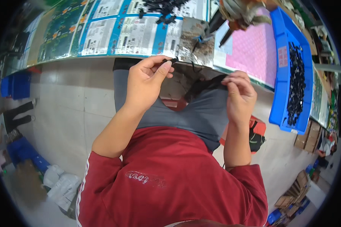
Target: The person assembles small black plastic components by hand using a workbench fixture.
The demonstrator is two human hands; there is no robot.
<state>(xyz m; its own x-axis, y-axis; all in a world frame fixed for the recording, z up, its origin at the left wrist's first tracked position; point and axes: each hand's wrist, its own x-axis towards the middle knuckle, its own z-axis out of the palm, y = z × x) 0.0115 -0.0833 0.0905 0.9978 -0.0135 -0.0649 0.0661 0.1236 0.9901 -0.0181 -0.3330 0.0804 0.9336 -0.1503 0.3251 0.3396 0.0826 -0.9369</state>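
My left hand [147, 79] is closed in a pinch on a small black part [173, 60], just off the near edge of the bench. Its exact kind is too small to tell. To the right, my right hand [240, 92] is raised over my thigh with thumb and fingertips pressed together; whatever lies between them, if anything, does not show. A pile of small black parts [163, 8] lies on the bench ahead of my left hand. Between the hands, beyond the edge, sits a worn metal plate [195, 39] with a thin black cord [194, 56] hanging down.
A grimy tool with a dark pointed tip [226, 38] stands over the bench. At the right, a blue bin [279, 75] holds many black parts [296, 83]. Printed sheets [134, 36] and a pink sheet [252, 53] cover the bench top. White bags [64, 187] lie on the floor.
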